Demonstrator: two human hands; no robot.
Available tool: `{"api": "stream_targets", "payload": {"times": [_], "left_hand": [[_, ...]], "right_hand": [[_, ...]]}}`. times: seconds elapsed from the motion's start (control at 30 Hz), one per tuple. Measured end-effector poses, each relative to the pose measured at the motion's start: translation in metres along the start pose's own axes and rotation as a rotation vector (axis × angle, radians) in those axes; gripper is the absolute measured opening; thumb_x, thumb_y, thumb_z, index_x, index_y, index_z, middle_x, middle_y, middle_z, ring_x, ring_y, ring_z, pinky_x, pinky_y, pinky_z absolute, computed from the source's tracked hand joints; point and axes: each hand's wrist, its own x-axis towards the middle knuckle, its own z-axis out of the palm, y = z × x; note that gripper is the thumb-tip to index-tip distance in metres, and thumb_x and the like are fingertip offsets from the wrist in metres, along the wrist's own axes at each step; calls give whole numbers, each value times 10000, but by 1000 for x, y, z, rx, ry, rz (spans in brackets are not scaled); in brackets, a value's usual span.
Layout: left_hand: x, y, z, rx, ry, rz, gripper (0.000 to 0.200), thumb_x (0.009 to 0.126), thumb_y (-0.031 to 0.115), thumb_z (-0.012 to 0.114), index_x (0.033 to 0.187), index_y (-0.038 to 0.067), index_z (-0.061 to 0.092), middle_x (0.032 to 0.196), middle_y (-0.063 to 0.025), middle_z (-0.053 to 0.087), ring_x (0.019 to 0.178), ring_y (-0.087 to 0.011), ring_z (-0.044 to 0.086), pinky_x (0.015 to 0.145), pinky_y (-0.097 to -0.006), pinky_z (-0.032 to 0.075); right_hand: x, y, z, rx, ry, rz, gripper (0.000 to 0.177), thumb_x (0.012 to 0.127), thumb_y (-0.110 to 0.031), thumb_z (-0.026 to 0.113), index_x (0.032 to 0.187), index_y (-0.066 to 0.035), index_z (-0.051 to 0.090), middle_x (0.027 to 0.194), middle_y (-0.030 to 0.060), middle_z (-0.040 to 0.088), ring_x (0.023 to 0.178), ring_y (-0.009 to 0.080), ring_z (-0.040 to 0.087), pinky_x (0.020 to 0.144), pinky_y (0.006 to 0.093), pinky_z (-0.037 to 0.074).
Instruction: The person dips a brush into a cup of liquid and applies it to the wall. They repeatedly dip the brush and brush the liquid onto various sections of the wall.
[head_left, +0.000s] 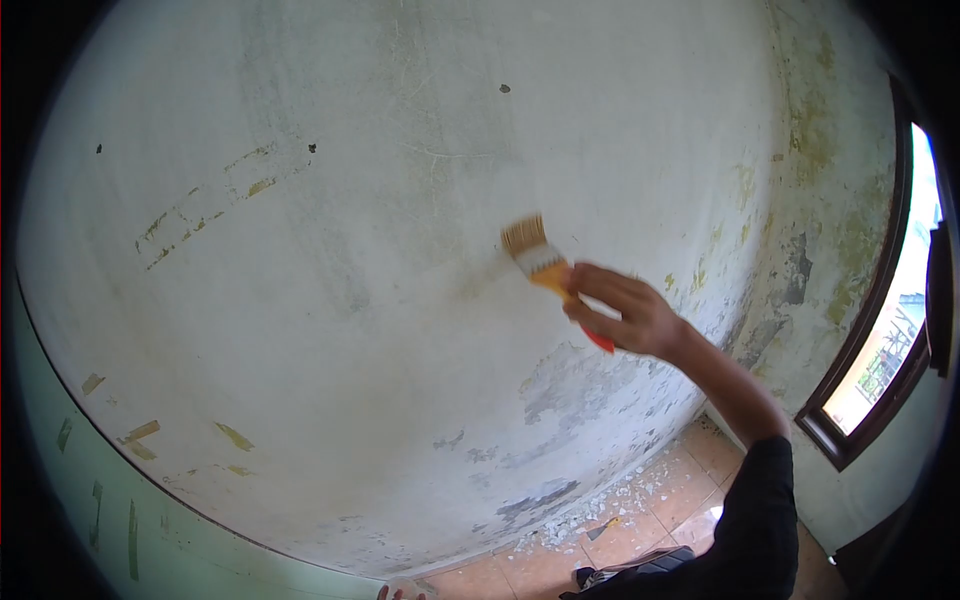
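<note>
My right hand [625,312] is closed around the handle of a paintbrush [540,262], which has a yellow wooden neck, a red handle end, a pale ferrule and tan bristles. The bristles point up and left, close over the stained white wall [430,230]. Slight motion blur softens the brush. At the bottom edge, only the fingertips of my left hand [402,592] show, spread apart near the foot of the wall; the rest of that hand is out of frame.
Peeled paint flakes [570,515] litter the tiled floor [480,580] along the wall's foot. A small flat tool [603,528] lies among them. On the right, a dark-framed window [850,425] is set in a patchy side wall [800,250]. A pale green wall strip [110,480] runs lower left.
</note>
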Motion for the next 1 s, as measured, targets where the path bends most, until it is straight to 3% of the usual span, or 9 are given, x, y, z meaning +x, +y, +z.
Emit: {"api": "stream_targets", "payload": {"times": [0.17,0.27,0.3,0.37,0.5,0.57,0.7,0.83,1.0], "left_hand": [[-9,35,43,46,26,43,1227,685,-135,852,1519,312,71,1325,-195,558,1091,-343,601,893,-558,590],[7,-7,24,385,-124,291,1229,688,-146,841,1521,325,70,1342,-196,544,1103,-339,593,912,-560,588],[2,1,33,386,-124,292,1229,688,-146,841,1521,325,70,1342,-196,544,1103,-339,593,912,-560,588],[-16,28,61,87,-50,28,1224,697,-151,828,1523,343,72,1349,-195,538,1120,-341,594,920,-559,587],[-18,24,54,-433,-96,-247,1207,710,-121,840,1528,321,70,1342,-194,541,1128,-344,598,927,-552,587],[-38,23,63,132,-22,-10,1204,707,-82,867,1532,290,72,1329,-190,551,1124,-348,606,944,-545,579],[-27,-54,7,-174,-43,-96,1219,700,-47,892,1535,267,61,1323,-187,556,1121,-353,611,965,-541,565],[-30,-61,13,-169,-54,-116,1244,701,-60,888,1540,299,43,1351,-210,557,1119,-362,616,913,-524,586],[-57,-14,87,272,-16,129,1204,653,8,915,1543,136,114,1353,-152,513,1190,-335,582,1032,-490,496]], "right_hand": [[51,29,-60,340,-213,450,298,901,2,710,1170,-125,724,1151,73,748,1008,245,747,828,356,646],[121,107,-72,136,94,244,200,932,-20,694,1123,-67,732,1028,115,767,943,238,753,840,330,601],[154,110,-90,0,-76,555,244,935,-52,697,1174,-91,727,1093,110,761,935,183,740,819,295,560],[201,156,-91,117,306,121,86,1000,-18,627,1074,0,668,944,66,728,807,159,662,738,294,541],[239,171,-92,33,511,134,96,1004,-43,631,1078,9,663,972,82,735,775,176,673,696,296,546],[218,161,-74,-76,485,-34,113,1003,-54,641,1097,6,662,1003,97,745,810,208,708,718,305,571],[105,114,-10,-282,254,-163,397,883,-82,742,1262,-183,682,1195,107,699,1043,274,706,815,347,643],[-16,33,6,-80,93,-139,258,853,-118,801,1079,-84,680,1221,181,685,1140,342,693,990,414,610],[-136,-73,3,399,13,348,240,846,-13,775,1056,-38,663,1207,223,698,1114,349,708,972,452,602]]}}
